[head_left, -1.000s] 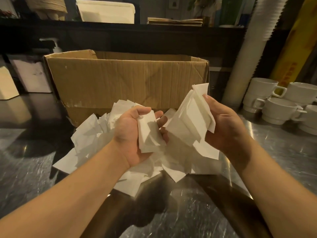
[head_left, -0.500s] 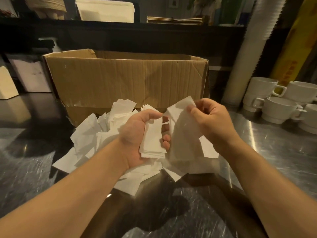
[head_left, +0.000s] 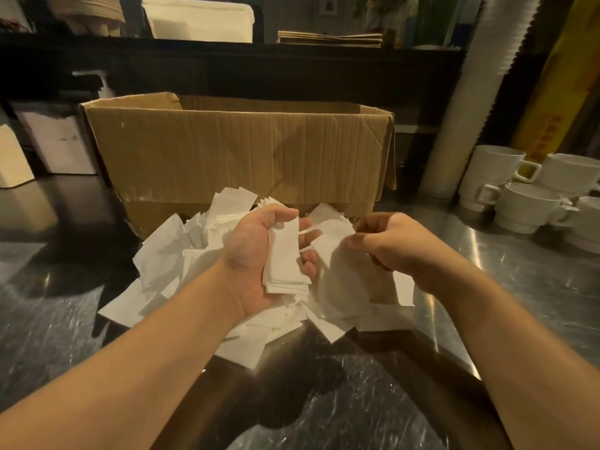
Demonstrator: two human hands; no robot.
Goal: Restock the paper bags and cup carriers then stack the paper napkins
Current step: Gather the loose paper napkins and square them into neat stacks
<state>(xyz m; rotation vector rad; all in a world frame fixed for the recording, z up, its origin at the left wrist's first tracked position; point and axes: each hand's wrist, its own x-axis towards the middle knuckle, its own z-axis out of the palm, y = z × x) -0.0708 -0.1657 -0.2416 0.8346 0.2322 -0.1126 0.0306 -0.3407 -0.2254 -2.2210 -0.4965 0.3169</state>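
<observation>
Napkins (head_left: 181,267) lie heaped against the box (head_left: 240,151); left hand (head_left: 256,251) grips a stack (head_left: 285,254), right hand (head_left: 393,248) pinches one

Steel counter (head_left: 535,287), napkin heap (head_left: 168,254), cardboard box (head_left: 233,154), white cups (head_left: 526,206)

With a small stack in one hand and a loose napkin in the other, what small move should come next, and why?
Probably lay the napkin pinched by the right hand onto the small stack gripped in the left hand. The two sit almost edge to edge, and many loose napkins lie unsorted on the counter.
</observation>
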